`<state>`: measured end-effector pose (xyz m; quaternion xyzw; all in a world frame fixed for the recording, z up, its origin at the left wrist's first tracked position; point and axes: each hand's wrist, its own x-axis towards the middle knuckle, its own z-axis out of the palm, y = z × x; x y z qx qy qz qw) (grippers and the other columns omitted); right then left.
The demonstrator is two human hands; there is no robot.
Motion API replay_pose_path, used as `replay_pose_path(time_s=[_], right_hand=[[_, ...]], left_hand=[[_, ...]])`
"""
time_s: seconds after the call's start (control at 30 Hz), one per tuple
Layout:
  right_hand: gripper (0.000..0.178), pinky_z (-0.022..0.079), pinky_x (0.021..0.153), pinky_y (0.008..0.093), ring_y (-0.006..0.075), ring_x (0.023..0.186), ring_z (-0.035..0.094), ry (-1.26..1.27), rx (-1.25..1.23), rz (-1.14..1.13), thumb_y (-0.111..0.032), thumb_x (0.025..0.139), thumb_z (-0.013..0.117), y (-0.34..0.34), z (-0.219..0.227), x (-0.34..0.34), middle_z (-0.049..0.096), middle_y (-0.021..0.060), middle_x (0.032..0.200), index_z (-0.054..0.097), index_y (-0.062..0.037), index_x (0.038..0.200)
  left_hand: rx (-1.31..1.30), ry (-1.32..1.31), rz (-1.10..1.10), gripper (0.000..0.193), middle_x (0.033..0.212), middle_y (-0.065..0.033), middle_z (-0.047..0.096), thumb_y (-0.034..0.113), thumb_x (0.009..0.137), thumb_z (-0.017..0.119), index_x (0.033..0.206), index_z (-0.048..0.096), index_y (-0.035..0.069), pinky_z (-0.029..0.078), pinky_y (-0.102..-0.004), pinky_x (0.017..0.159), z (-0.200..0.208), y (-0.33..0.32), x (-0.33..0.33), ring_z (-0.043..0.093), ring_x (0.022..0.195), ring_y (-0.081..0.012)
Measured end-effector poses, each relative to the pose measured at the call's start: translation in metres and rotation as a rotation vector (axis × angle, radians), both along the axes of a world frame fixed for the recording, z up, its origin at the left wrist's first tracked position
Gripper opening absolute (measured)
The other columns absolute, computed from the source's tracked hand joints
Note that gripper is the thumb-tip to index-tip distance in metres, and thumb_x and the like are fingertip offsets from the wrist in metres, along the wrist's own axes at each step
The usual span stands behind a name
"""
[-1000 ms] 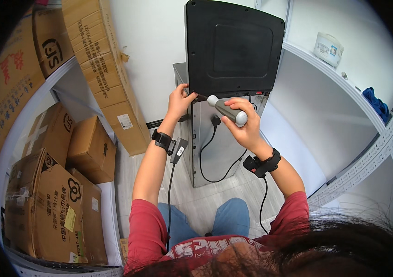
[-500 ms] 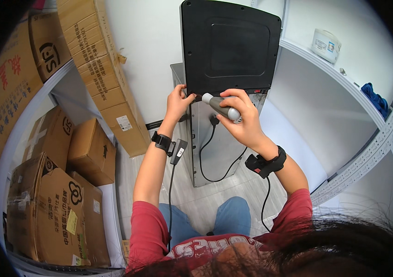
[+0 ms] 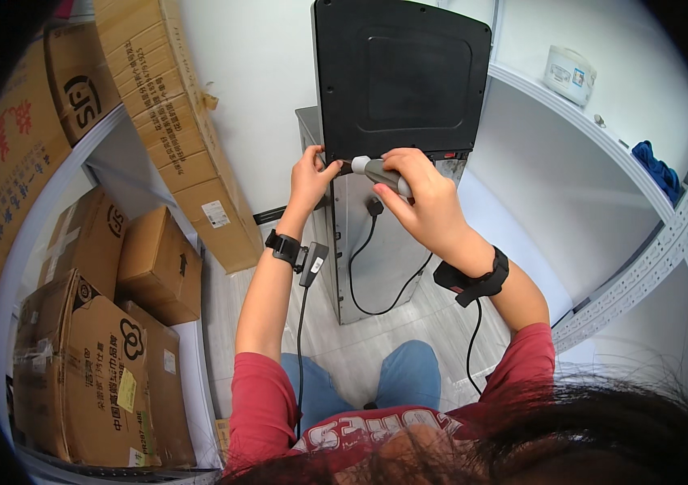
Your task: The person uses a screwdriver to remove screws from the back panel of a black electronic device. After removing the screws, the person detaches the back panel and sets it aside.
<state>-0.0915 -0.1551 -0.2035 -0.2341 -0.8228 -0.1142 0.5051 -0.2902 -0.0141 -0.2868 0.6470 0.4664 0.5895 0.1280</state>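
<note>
Cardboard boxes (image 3: 97, 368), contents hidden, right hand (image 3: 429, 198) gripping grey screwdriver (image 3: 378, 172), left hand (image 3: 308, 182), hold unclear

Wall (image 3: 251, 97): plain white, ahead of you
Floor (image 3: 356, 347): pale grey, wood-grained, beneath you
Left shelving (image 3: 198, 364): white, stacked with brown cartons (image 3: 105, 364) beside you
Right shelving (image 3: 643, 283): white; your shelf bears a white appliance (image 3: 568, 74), blue cloth (image 3: 656, 171)
Light: bright around you

A metal cabinet (image 3: 396, 263) and a tall box (image 3: 178, 162) stood on the floor (image 3: 360, 356). The right shelf (image 3: 614, 139) carried a rice cooker (image 3: 568, 77) and blue cloth (image 3: 656, 170).
</note>
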Motion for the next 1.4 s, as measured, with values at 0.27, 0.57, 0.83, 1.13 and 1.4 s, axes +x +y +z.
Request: replay_pose_path(time_s=[0.27, 0.57, 0.83, 1.13, 1.4], right_hand=[[0.021, 0.05, 0.06, 0.0321, 0.0253, 0.071, 0.06, -0.066, 0.038, -0.059, -0.008, 0.075, 0.066, -0.002, 0.003, -0.003, 0.055, 0.0082, 0.091, 0.057, -0.0023, 0.092], [0.022, 0.05, 0.054, 0.029, 0.022, 0.063, 0.061, 0.024, 0.038, 0.004, -0.008, 0.076, 0.067, 0.001, 0.004, -0.002, 0.055, 0.0097, 0.092, 0.057, -0.0009, 0.094], [0.02, 0.049, 0.053, 0.0291, 0.023, 0.062, 0.06, 0.081, 0.112, 0.013, -0.004, 0.076, 0.065, 0.012, 0.005, -0.009, 0.054, 0.0094, 0.091, 0.056, -0.0004, 0.093], [0.025, 0.045, 0.054, 0.0261, 0.0182, 0.066, 0.057, 0.111, -0.003, 0.059, -0.003, 0.074, 0.067, 0.007, 0.013, -0.01, 0.056, 0.0094, 0.095, 0.053, -0.0009, 0.095], [0.024, 0.046, 0.054, 0.0248, 0.0183, 0.074, 0.058, 0.186, 0.026, 0.041, -0.006, 0.075, 0.068, 0.01, 0.012, -0.012, 0.056, 0.0095, 0.096, 0.056, -0.0012, 0.095]], left_hand=[[0.025, -0.007, -0.014, 0.043, 0.059, -0.0007, 0.043, 0.022, 0.073, 0.073, 0.104, 0.056, -0.002, 0.039, -0.0282, 0.052, -0.002, 0.001, 0.002, 0.042, 0.055, -0.0113], [0.004, 0.001, -0.009, 0.043, 0.059, -0.0004, 0.041, 0.022, 0.074, 0.072, 0.104, 0.055, -0.003, 0.038, -0.0279, 0.052, -0.001, 0.0, 0.001, 0.041, 0.055, -0.0108], [0.007, -0.008, -0.021, 0.044, 0.059, -0.0003, 0.041, 0.022, 0.074, 0.072, 0.105, 0.054, -0.004, 0.037, -0.0278, 0.052, -0.001, -0.001, 0.002, 0.04, 0.055, -0.0108], [0.019, 0.009, -0.012, 0.044, 0.059, -0.0007, 0.042, 0.023, 0.075, 0.071, 0.105, 0.055, -0.003, 0.038, -0.0282, 0.052, -0.003, 0.001, -0.001, 0.041, 0.055, -0.0116], [0.018, -0.001, -0.018, 0.043, 0.058, -0.0007, 0.041, 0.023, 0.075, 0.071, 0.105, 0.055, -0.003, 0.038, -0.0282, 0.052, -0.003, 0.001, 0.002, 0.041, 0.055, -0.0112]])
